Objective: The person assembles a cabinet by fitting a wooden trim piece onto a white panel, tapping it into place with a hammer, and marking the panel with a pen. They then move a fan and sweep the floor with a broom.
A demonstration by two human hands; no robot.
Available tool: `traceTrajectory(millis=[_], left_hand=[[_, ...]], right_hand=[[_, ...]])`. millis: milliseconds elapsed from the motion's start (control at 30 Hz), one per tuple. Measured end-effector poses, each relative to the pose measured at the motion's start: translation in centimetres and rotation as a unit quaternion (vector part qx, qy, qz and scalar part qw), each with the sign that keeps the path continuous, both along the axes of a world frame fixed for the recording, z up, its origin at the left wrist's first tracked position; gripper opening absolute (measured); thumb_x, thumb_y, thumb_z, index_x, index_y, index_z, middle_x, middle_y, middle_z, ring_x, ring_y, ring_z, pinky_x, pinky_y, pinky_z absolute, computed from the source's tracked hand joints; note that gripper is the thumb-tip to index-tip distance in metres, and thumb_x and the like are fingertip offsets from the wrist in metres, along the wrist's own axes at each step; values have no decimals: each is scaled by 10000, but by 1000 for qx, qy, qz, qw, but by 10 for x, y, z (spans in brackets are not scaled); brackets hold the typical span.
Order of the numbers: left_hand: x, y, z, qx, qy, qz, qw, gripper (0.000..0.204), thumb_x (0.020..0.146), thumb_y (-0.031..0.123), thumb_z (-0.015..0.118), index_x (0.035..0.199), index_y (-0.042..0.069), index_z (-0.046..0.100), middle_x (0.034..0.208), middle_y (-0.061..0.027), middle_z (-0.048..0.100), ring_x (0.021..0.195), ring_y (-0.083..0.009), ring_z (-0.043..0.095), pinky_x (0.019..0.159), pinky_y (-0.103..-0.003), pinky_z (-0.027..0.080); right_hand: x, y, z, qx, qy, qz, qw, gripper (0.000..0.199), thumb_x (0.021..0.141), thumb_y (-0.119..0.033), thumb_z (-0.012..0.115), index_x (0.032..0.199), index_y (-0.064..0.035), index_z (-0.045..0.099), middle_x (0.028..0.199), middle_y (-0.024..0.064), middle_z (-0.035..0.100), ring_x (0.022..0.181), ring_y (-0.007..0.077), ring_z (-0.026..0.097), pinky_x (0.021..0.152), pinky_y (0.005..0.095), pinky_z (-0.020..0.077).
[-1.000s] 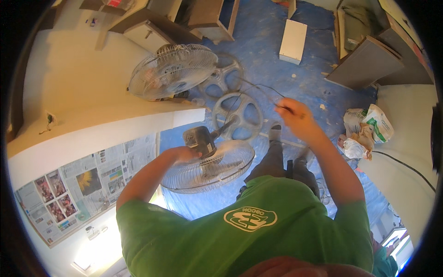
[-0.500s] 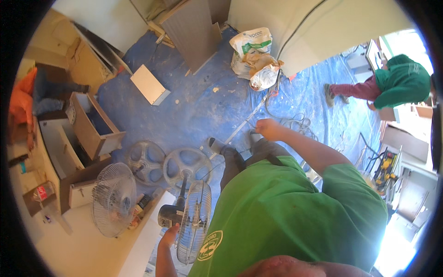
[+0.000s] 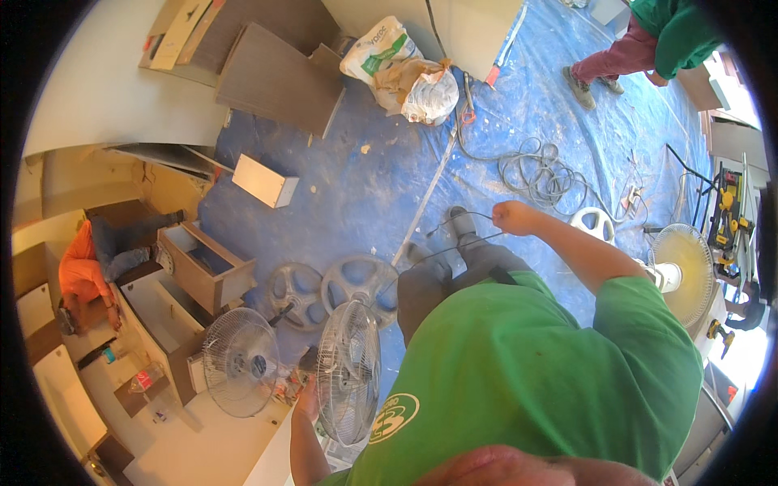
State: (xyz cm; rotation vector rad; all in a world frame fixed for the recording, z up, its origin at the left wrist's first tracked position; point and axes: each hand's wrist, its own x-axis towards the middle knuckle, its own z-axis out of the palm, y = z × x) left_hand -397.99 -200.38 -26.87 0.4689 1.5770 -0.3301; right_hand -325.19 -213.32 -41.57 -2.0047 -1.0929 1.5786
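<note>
My left hand (image 3: 307,402) is closed against the dark motor housing behind a pedestal fan (image 3: 349,373) with a round wire cage. The fan stands close to my left side, partly overlapping a grey round base (image 3: 361,279). My right hand (image 3: 516,219) is held out in front, its fingers closed on a thin dark power cord (image 3: 474,241) that loops across my legs toward the fan. Another pedestal fan (image 3: 241,362) stands to the left, near a second grey round base (image 3: 295,293). My left fingertips are partly hidden by the fan.
Blue sheeting (image 3: 340,186) covers the floor. A coiled cable (image 3: 545,174) and white fan (image 3: 679,275) are to the right. Drawers (image 3: 203,267), a pale box (image 3: 264,181) and bags (image 3: 405,77) lie around. One person in orange (image 3: 85,271) kneels left; another in green (image 3: 685,40) stands right.
My view has shifted, bringing the white fan and more of the coiled cable into sight. The cord at my right hand now shows as a wider loop. My left hand stays on the fan.
</note>
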Motion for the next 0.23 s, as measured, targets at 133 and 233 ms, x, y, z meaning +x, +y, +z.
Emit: traceTrajectory(millis=[133, 233], left_hand=[[11, -3, -3, 21, -27, 26, 999, 732, 947, 661, 455, 1451, 131, 437, 1420, -106, 531, 1326, -253, 462, 1100, -407, 352], [-29, -13, -28, 21, -46, 18, 999, 739, 940, 674, 450, 1442, 132, 449, 1400, -107, 550, 1319, -241, 467, 1093, -396, 360]], right_hand=[[9, -61, 7, -77, 0, -107, 991, 206, 867, -240, 652, 864, -34, 644, 758, 98, 670, 658, 212, 628, 626, 389, 482], [-9, -104, 17, -110, -7, -164, 980, 173, 887, -219, 642, 886, -46, 638, 746, 64, 657, 666, 185, 608, 637, 351, 471]])
